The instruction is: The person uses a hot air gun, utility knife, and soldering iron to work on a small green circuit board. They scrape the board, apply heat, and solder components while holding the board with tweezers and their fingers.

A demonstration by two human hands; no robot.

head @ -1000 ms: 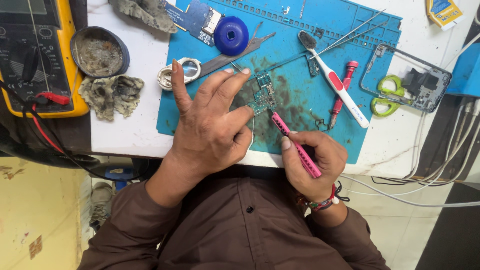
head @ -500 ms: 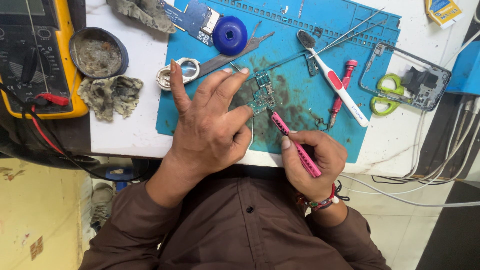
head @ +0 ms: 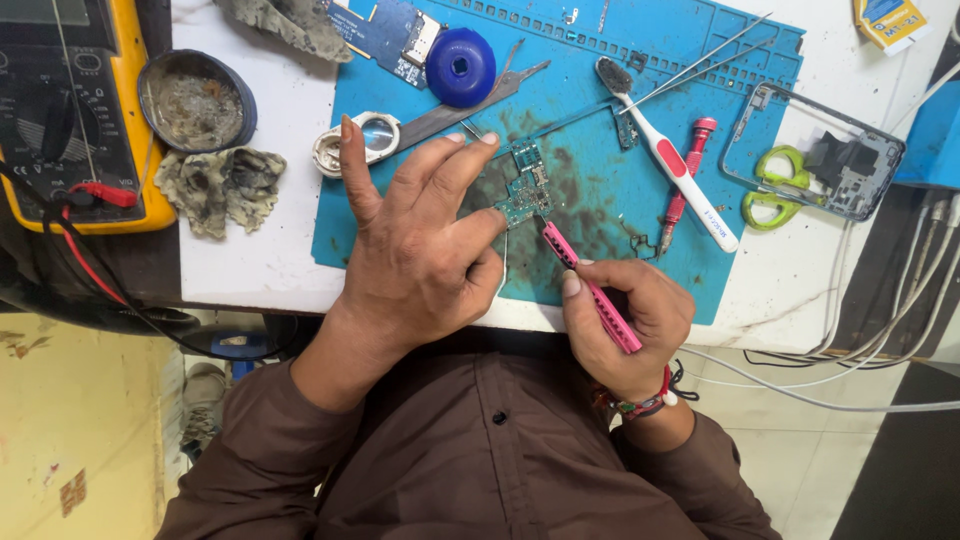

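Pinning the small circuit board with left hand fingers spread, right hand fingers closed around the pink tool; best kept steady, gentle.

The left hand covers the near left part of the small green circuit board, so whether its fingertips press the board or only rest beside it cannot be told. The tip of the pink tool meets the board at a spot too small to make out, and its rear end is buried in the right hand. At the tabletop's left edge, the yellow multimeter is cut off by the picture's top and left edges. At the far right corner, a yellow packet and a blue box run out of view.
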